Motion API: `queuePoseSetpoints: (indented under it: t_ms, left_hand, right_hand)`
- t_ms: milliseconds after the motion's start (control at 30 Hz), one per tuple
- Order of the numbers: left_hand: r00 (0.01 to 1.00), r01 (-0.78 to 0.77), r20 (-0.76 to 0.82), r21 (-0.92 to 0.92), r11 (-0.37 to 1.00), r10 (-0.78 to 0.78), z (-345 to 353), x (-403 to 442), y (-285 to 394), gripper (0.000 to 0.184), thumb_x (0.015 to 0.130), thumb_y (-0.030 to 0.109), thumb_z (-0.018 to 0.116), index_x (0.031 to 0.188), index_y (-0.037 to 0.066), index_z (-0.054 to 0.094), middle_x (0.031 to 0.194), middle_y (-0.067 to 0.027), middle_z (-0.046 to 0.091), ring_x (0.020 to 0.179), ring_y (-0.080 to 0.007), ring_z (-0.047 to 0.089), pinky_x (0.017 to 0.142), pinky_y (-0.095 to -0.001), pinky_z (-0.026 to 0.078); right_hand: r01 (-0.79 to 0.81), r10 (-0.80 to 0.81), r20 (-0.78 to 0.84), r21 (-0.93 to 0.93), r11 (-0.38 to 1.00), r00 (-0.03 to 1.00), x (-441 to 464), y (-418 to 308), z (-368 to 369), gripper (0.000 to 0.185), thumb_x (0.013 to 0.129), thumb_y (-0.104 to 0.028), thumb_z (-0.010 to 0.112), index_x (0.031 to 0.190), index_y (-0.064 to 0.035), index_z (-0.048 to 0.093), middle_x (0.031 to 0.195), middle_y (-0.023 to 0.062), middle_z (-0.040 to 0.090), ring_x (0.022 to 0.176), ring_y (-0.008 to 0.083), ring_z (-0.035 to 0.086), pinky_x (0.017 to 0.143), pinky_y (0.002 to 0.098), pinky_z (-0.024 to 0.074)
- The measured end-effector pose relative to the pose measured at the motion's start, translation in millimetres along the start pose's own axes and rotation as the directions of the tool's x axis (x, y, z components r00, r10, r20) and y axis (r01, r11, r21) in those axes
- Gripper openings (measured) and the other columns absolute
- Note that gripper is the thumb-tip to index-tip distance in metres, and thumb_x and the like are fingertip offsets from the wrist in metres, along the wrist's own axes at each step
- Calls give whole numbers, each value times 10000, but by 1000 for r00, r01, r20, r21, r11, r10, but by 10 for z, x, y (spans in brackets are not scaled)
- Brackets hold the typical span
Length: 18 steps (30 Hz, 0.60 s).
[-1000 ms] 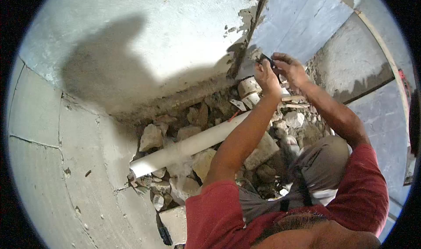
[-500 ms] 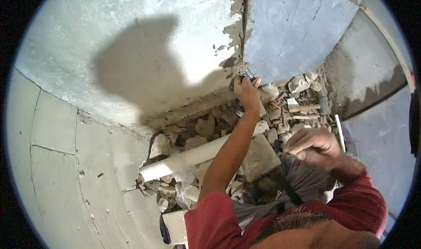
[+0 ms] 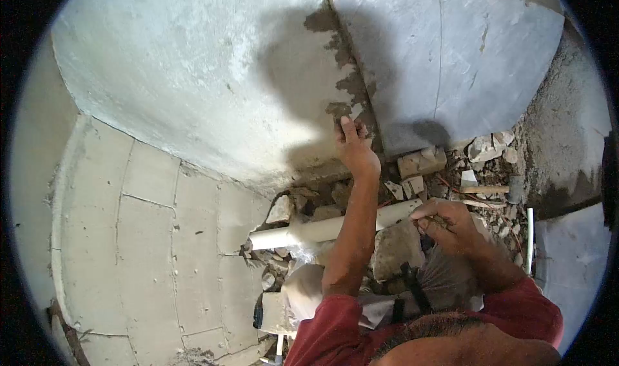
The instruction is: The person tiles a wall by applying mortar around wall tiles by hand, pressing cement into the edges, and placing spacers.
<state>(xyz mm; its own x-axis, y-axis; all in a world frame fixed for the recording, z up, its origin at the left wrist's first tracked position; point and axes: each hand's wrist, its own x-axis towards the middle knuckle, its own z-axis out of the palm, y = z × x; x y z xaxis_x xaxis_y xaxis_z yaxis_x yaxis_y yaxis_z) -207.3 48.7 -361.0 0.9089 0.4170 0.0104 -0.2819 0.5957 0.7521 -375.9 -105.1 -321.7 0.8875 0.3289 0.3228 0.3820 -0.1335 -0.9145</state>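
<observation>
My left hand (image 3: pixel 358 148) is closed around a small scraper-like tool (image 3: pixel 338 110) against the wall, beside the dark, rough mortar seam (image 3: pixel 353 86). The fingers hide most of the tool. Lower right, my right hand (image 3: pixel 451 227) is held in a loose pinch over the right end of the white pipe (image 3: pixel 322 229). Something greyish shows at its fingers, too small to identify. To the right of the seam stands a blue-grey wall panel (image 3: pixel 412 57).
Rubble and stones (image 3: pixel 396 247) lie around the pipe. A hammer with a wooden handle (image 3: pixel 483 189) rests on the right, near a thin white tube (image 3: pixel 530 240). A pale slab wall (image 3: pixel 148 237) fills the left side.
The view has shifted. My hands, together at the tool a second ago, are now apart. My left hand holds the tool at the seam's left side; my right hand has drawn back towards the pipe.
</observation>
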Motion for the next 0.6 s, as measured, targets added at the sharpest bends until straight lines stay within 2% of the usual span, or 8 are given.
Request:
queuePoseSetpoints:
  t_ms: [100, 200, 300, 400, 500, 600]
  left_hand:
    - [995, -90, 51, 95, 991, 86, 262, -15, 74, 612, 845, 361, 594, 1244, -55, 389, 1051, -121, 517, 943, -195, 514, 881, -336, 419]
    - [993, -85, -69, 202, 976, 101, 543, -62, 34, 763, 827, 444, 582, 1284, -105, 315, 1249, -217, 404, 1131, -276, 440, 951, -368, 371]
    - [960, -198, -114, 364, 910, 255, 760, -8, -55, 873, 799, 536, 560, 1285, -136, 286, 1364, -267, 227, 1264, -340, 279, 1002, -411, 314]
    - [948, -145, -161, 554, 820, 276, 918, 14, -151, 907, 784, 588, 535, 1278, -137, 302, 1345, -261, 213, 1248, -364, 261, 974, -447, 326]
    - [939, -207, -81, 643, 737, 334, 989, 59, -212, 851, 802, 523, 562, 1282, -131, 304, 1285, -252, 258, 1194, -382, 304, 935, -470, 342]
    - [911, -239, -33, 772, 589, 412, 1047, 30, -237, 783, 823, 443, 577, 1289, -121, 299, 1230, -240, 280, 1137, -382, 342, 899, -474, 356]
  right_hand:
    - [31, -27, -56, 70, 997, 998, -34, 119, -36, 104, 841, -34, 544, 918, 10, 600, 767, 82, 592, 651, 118, 555, 568, 261, 447]
    - [17, -17, -68, 2, 1000, 998, -24, 76, -96, 104, 847, -38, 544, 915, 16, 600, 786, 82, 596, 673, 111, 565, 567, 249, 451]
    - [-167, 170, -37, 71, 983, 985, -32, 86, -130, 161, 834, -111, 564, 965, -29, 610, 911, 118, 640, 865, 215, 622, 742, 308, 478]
    - [-104, 108, -87, 55, 993, 990, -23, 195, -127, 171, 831, -115, 573, 969, -21, 612, 912, 116, 641, 866, 198, 619, 747, 302, 475]
    - [-167, 167, -155, 14, 986, 974, 6, 108, -162, 168, 834, -117, 577, 952, -4, 614, 911, 115, 642, 859, 186, 615, 752, 298, 473]
    - [-189, 195, -151, 54, 981, 969, 32, 115, -224, 162, 838, -115, 575, 941, 2, 617, 905, 115, 642, 860, 182, 612, 749, 296, 473]
